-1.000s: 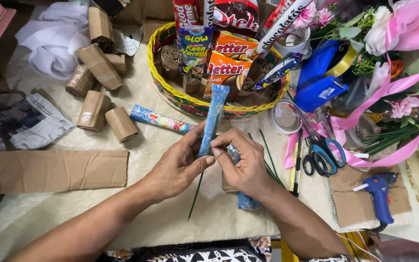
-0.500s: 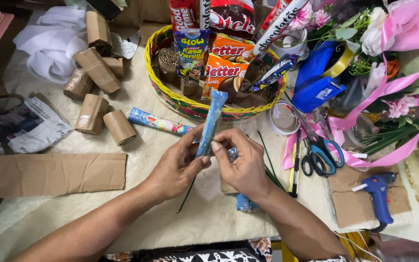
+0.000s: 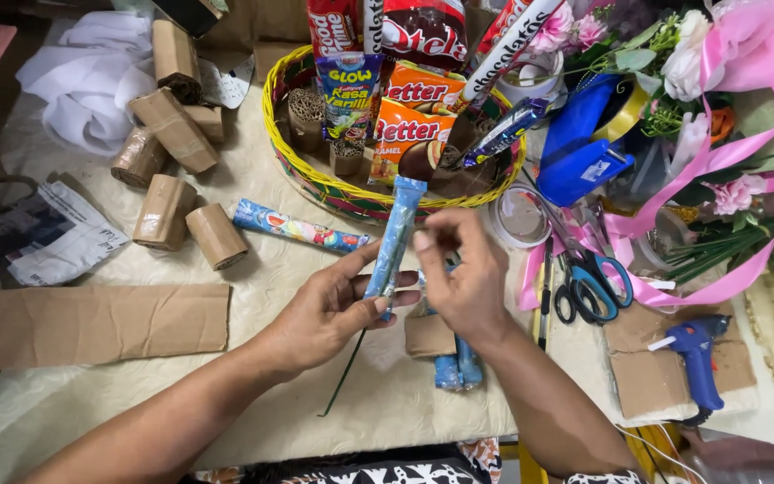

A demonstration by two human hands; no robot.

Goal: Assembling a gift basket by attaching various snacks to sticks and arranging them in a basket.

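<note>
Left grip (image 3: 329, 309) pinches long blue foil snack stick (image 3: 394, 235) below round yellow woven basket (image 3: 290, 170); right grip (image 3: 460, 273) now loosened, fingers off it.

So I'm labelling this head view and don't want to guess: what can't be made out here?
- Lower end of the blue snack stick: hidden inside the left hand.
- Where the thin green stem ends at the top: covered by that hand.
- Right hand: its fingertips look empty, the palm side is turned away.
- Basket bottom: buried under snack packets.
- Flower bouquet: cut by the right edge.
</note>
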